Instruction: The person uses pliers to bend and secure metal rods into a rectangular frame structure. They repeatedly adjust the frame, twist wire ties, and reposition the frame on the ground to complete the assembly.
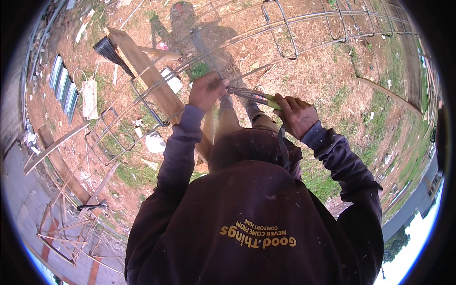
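My right hand [298, 115] grips the yellow-green handles of a pair of pincers [254, 95]. Their metal jaws point left and meet a steel bar crossing near my left hand [207, 90]. That hand is closed by the jaws, its fingers bent and slightly blurred; what they pinch, if anything, is hidden. Long thin bars of a rebar cage [304, 20] run from the lower left to the upper right past both hands. Bent rectangular stirrups [288, 29] hang along them, and one stirrup [149, 105] sits left of my left hand.
A wooden plank [142, 66] slants under the bars, with a bundle of black wire [110, 53] at its far end. Corrugated sheet [64, 88] lies at left. Wooden frames [61, 237] stand lower left. Another timber [389, 95] lies at right. Debris litters the dirt and grass.
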`<control>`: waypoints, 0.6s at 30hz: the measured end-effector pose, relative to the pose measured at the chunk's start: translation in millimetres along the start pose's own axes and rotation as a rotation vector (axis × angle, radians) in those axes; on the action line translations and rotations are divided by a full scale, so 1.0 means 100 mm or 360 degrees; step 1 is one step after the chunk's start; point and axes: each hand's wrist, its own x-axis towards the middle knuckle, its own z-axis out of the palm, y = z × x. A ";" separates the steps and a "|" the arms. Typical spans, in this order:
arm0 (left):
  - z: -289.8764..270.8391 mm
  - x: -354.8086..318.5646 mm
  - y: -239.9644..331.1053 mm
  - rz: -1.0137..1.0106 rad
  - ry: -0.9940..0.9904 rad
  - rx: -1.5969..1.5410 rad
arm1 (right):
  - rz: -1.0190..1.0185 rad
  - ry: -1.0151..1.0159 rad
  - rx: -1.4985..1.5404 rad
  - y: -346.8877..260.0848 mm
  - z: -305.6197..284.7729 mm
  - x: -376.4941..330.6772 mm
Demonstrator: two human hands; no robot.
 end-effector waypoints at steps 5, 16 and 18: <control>0.01 0.00 0.09 -0.0026 -0.0009 0.0113 | 0.0523 -0.0912 0.1137 -0.07 0.06 0.02; 0.01 -0.02 0.21 -0.0067 -0.0074 0.0011 | 0.0143 0.0449 -0.0153 -0.23 0.18 -0.14; 0.00 -0.02 0.18 -0.0090 -0.0074 -0.0067 | 0.0182 0.0219 0.0329 -0.23 0.27 -0.09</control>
